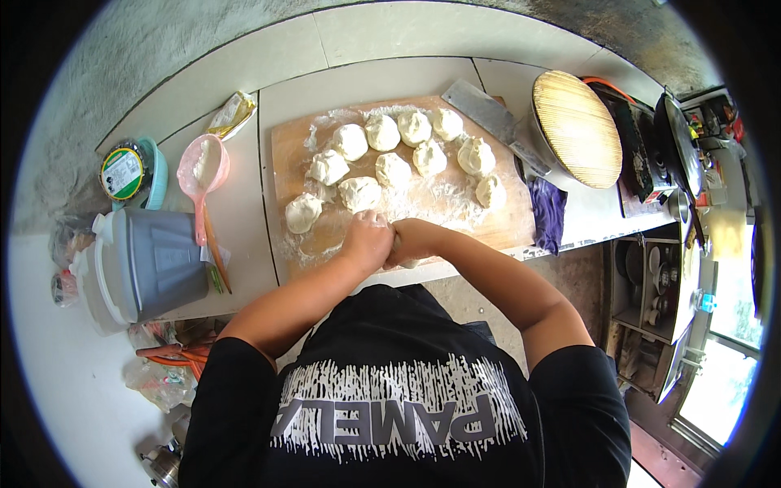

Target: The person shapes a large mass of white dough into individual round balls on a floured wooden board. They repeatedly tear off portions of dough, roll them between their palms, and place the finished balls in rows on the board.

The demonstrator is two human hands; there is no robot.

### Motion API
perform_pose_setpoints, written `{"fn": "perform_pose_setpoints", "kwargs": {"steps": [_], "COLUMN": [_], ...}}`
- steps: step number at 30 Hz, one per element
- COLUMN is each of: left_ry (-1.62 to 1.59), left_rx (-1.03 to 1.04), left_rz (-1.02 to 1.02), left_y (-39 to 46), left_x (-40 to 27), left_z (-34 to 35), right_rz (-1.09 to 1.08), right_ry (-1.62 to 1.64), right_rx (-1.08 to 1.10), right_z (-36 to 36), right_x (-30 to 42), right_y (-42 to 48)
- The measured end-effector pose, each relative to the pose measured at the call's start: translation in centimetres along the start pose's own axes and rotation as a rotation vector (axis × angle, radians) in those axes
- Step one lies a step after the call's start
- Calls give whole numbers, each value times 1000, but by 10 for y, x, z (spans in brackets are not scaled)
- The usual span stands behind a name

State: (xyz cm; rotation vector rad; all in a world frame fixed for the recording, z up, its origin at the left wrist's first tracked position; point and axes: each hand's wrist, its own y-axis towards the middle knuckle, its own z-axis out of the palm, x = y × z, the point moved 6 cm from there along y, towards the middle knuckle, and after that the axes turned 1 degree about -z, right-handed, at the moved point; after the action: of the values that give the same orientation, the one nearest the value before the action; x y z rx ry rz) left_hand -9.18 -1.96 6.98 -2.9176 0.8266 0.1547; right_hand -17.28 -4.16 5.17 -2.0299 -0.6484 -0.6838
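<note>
My left hand and my right hand are pressed together at the front edge of a floured wooden board. Between and under them a little pale dough peeks out; the fingers hide most of it. Several rounded lumps of white dough stand on the board. The closest, a broad dough lump, sits just beyond my left hand. Another dough lump rests at the board's left side. Loose flour is smeared over the wood.
A cleaver lies across the board's back right corner. Right of it is a pot under a round slatted lid, with a purple cloth in front. Leftward are a pink scoop holding flour, a wooden stick and a grey bucket.
</note>
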Motion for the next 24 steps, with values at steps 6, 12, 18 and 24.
{"fn": "perform_pose_setpoints", "kwargs": {"steps": [6,12,18,24], "left_ry": [-163,-364,-1220,-2250], "left_rx": [93,349,586,623], "left_rz": [-75,-363,-569,-467], "left_y": [13,12,13,19], "left_x": [4,11,29,15], "left_z": [5,2,36,-4], "right_rz": [57,-6,-280,-92], "right_ry": [-115,-397,-595,-88], "right_rx": [-155,-310,-689,-945], "right_z": [-8,-8,-35,-62], "right_x": [-8,3,7,-3], "right_y": [-8,-15,-33,-33]}}
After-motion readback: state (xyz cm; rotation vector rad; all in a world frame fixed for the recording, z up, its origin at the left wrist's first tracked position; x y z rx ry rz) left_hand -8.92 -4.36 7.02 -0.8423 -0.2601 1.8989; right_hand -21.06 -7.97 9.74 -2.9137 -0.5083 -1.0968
